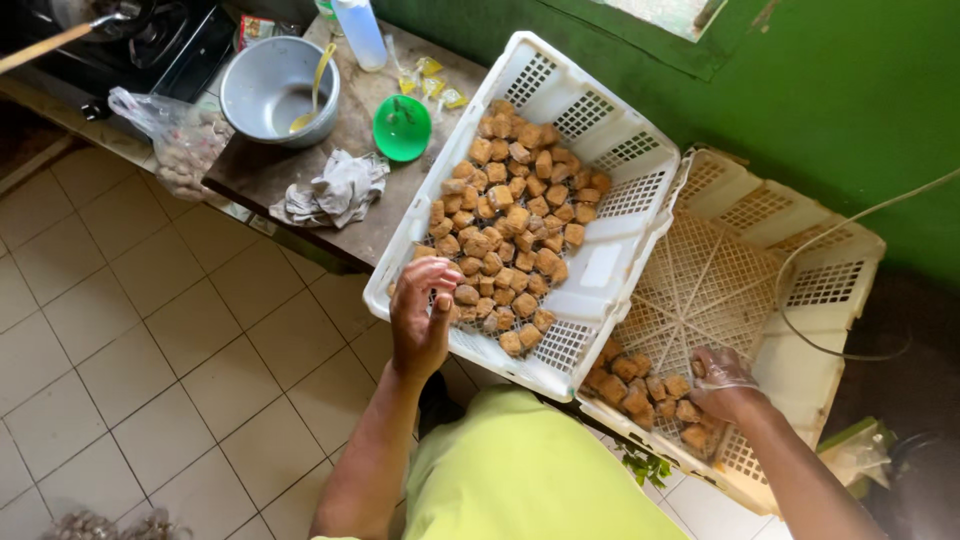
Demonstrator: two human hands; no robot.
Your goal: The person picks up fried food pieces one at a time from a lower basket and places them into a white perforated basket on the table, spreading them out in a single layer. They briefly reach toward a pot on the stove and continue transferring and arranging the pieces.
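1. The white plastic crate [610,250] has walls full of small holes; it is a long box, and its long side runs from the bottom left up to the top right; it is tipped a bit, and one end sits on the dark table [300,170] while its near corner leans over a second white crate [800,290].
2. Lots of brown fried cubes [505,225] lie in the first crate; they are small, chunky and golden brown, and they sit close together in the left half.
3. The left hand [420,315] grips the near rim of the first crate; the fingers curl over the edge.
4. The right hand [722,385] wears a thin clear plastic glove; it rests on a small pile of brown cubes [640,385] in the near corner of the second crate; I cannot tell if it holds one.
5. On the table sit a grey metal bowl [275,85] with a yellow spoon [310,95], a green lid [402,128] and a crumpled cloth [335,190].
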